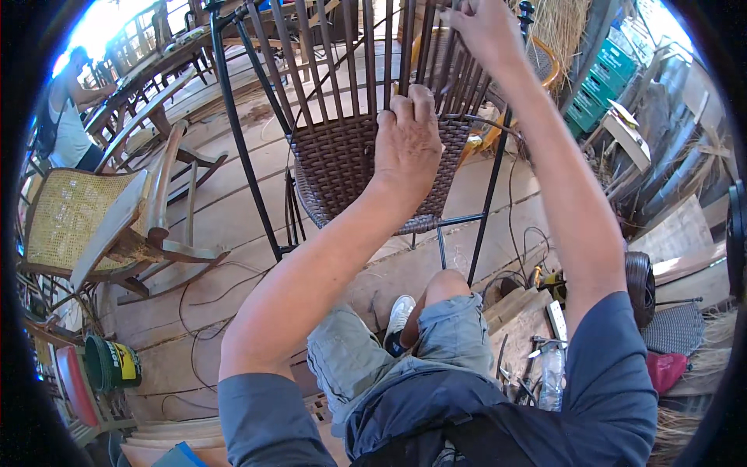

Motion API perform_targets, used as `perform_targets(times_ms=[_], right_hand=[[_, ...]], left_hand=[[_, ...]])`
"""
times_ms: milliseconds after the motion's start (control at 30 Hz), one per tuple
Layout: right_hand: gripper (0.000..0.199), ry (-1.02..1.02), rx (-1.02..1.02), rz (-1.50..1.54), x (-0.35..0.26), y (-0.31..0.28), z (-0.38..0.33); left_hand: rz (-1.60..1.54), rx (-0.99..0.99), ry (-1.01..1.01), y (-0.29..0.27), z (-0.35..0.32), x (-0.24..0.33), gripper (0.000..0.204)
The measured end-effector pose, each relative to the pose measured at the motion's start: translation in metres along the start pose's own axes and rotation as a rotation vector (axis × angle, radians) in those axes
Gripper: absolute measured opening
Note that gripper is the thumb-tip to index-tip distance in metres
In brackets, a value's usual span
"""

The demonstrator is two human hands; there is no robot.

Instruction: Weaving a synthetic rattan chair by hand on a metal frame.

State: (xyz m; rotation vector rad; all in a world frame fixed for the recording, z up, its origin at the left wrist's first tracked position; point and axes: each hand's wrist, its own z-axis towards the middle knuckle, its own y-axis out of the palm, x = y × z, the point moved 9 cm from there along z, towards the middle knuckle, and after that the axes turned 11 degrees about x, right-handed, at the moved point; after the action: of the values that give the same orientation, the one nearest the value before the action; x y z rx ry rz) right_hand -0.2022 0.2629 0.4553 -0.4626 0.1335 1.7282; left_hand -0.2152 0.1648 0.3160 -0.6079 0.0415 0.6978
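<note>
In front of me is a chair with dark brown woven wicker (331,167) and upright brown slats (350,66) above it. My left hand (408,144) is closed on the wicker chair, its fingers curled over the weave's upper edge among the slats. Higher up and to the right, my right hand (486,35) is raised beside the slats with fingers pinched together; what they hold, if anything, is too small to make out. A thin loose strand (486,122) sticks out rightward from the weave. The black metal frame (241,140) surrounds the woven part.
A wooden rocking chair with a cane panel (82,214) lies tipped at left, near another person (70,117). A green bucket (113,363) stands lower left. At right are a plastic bottle (552,373), a power strip (557,321), a strand coil (640,288) and green crates (599,86).
</note>
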Motion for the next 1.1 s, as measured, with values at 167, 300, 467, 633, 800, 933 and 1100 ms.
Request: perform_targets(times_ms=[167,300,467,633,800,933,1100], right_hand=[[0.027,0.118,-0.761,-0.368,0.046,0.011,-0.05],[0.031,0.222,-0.491,-0.214,0.035,0.02,-0.005],[0.034,0.12,-0.1,-0.125,0.057,0.01,-0.007],[0.029,0.251,-0.288,-0.147,0.073,-0.032,-0.074],[0.022,0.184,-0.364,-0.347,0.076,-0.015,-0.02],[0.02,0.195,-0.107,-0.172,0.093,-0.015,-0.004],[0.026,0.205,0.023,-0.059,0.105,-0.029,-0.028]], left_hand=[[-0.11,0.168,0.147,-0.033,0.005,0.005,0.058],[-0.024,0.096,0.133,-0.009,0.009,0.012,0.056],[0.124,-0.012,0.139,0.008,0.012,0.027,0.046],[-0.012,-0.023,0.133,0.0,0.006,0.009,0.036],[-0.049,0.1,0.208,-0.004,0.025,0.038,0.038],[0.045,-0.003,0.179,0.015,0.027,0.053,0.042],[0.204,-0.068,0.212,0.025,0.027,0.056,0.043]])
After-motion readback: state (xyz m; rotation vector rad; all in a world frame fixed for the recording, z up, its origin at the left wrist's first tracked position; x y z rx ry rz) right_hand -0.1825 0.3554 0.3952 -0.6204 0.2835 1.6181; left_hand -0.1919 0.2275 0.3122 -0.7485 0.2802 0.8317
